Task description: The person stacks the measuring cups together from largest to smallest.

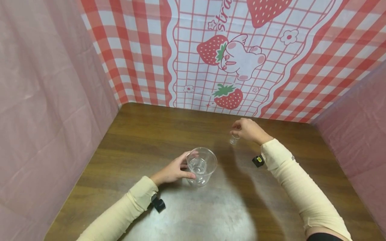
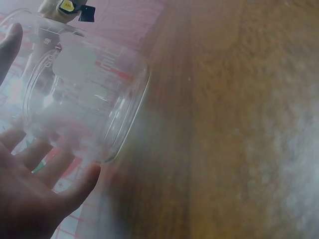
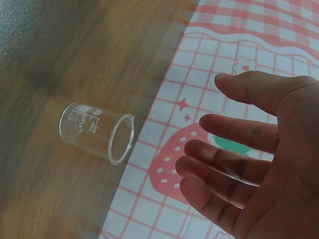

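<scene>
My left hand holds a large clear glass beaker from its left side, thumb at the near wall and fingers round the far side. A smaller glass beaker shows nested inside it. The left wrist view shows the large beaker close up, fingers along its wall. Farther back on the right, a tiny glass beaker stands upright on the table, just below my right hand. In the right wrist view that tiny beaker sits apart from the relaxed, spread fingers.
The brown wooden table ends at a checked strawberry-print cloth behind. Pink curtains hang at both sides. Small black wrist cameras are strapped to both sleeves.
</scene>
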`<state>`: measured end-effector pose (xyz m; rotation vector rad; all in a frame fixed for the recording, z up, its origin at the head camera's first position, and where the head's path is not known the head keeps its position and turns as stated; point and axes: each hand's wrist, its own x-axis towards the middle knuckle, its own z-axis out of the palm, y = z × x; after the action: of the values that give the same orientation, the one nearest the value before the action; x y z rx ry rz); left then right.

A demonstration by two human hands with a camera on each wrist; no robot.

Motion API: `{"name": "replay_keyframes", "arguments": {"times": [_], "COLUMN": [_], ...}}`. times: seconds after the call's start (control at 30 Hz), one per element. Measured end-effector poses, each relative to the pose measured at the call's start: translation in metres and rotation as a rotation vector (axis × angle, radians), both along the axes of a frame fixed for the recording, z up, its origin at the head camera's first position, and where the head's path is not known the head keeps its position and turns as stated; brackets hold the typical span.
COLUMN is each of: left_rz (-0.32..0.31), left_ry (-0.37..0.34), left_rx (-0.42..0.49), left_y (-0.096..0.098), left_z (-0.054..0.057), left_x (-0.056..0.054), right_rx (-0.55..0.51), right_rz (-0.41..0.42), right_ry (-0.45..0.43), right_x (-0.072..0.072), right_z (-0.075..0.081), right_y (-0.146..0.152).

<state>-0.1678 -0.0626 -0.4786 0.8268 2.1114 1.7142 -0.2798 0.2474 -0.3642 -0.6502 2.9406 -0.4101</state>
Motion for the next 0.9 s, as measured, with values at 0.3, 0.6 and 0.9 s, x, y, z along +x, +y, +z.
{"name": "replay_keyframes", "arguments": {"times": [0.3, 0.6, 0.9], "left_rz": [-0.006, -0.006, -0.003], "left_ry": [-0.005, 0.004, -0.003], "left_rx": [0.001, -0.002, -0.005], "left_y": [0.000, 0.000, 0.000], "left_z": [-0.001, 0.000, 0.000], "left_x": [0.000, 0.000, 0.001], "right_rx": [0.007, 0.018, 0.023], "right_rz": [-0.032, -0.053, -0.061], "right_ry": [-0.034, -0.031, -0.032], "right_x": [-0.004, -0.009, -0.009], "right_z": [-0.006, -0.018, -0.028], "right_y": [0.006, 0.010, 0.011]}}
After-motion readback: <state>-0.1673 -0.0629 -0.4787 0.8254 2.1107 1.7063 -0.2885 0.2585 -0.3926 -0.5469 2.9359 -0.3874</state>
